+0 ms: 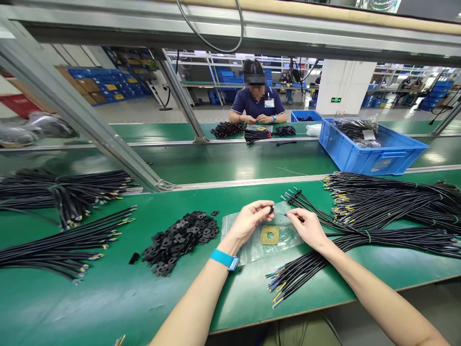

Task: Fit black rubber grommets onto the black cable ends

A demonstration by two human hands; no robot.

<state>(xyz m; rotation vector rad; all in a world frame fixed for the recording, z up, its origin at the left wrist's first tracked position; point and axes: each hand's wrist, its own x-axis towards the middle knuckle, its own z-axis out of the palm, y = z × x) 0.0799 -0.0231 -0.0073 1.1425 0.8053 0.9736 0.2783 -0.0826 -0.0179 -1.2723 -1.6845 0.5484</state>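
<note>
Nearest the table edge, a fan of black cables (pixel 297 283) spreads below the right forearm, coloured ends toward the left. Just beyond, here's the heart of it: the right hand (pixel 309 229) pinches a single black cable (pixel 301 218) close to its end, and from the fingertips a thin bluish wire end (pixel 281 213) reaches out leftward. Facing it, the left hand (pixel 252 220) grips a small black rubber-like piece (pixel 271 210) between thumb and fingers. So the piece lies left of the cable, nearly in line with the wire; whether tip and piece touch, I can't tell. The wire's long axis runs almost straight across, hand to hand, pointing at the piece; the right hand is nearer the cable, the left has the piece. Which way the piece itself faces is too small to read.

Under the hands, a yellowish square plate (pixel 264 236) with a round hole rests on a clear plastic bag (pixel 248 252). Over to the left, a heap of flat black pieces (pixel 182 240); far across, a co-worker (pixel 257 103) sits at another bench.
</note>
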